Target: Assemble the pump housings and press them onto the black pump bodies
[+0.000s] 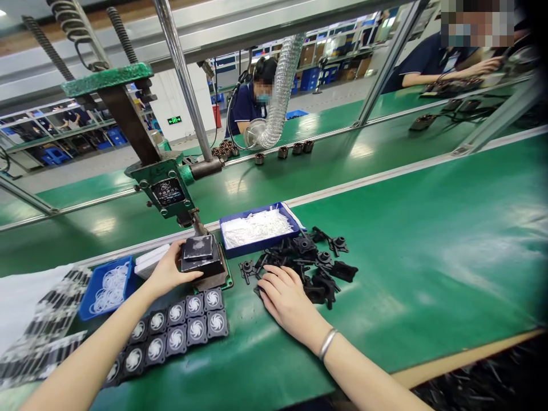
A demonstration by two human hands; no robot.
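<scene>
My left hand [171, 271] is closed around a black block [199, 256] on the base of a green hand press [166, 188]. Its thumb lies along the front of the block, the fingers at its left side. My right hand [289, 302], with a silver bangle at the wrist, lies over the left edge of a pile of black plastic parts [325, 260]. Its fingers are stretched out and slightly apart; what is under the palm is hidden. Below the press, black square fan housings [196, 328] with white swirl-shaped centres stand in two rows.
A blue tray of white strips [226, 240] is behind the pile. A blue bin of white rings [88, 305] stands at the left, beside layered sheets [29, 319]. Metal posts and a flexible duct [285, 85] rise behind. Two people sit across the green bench [428, 245].
</scene>
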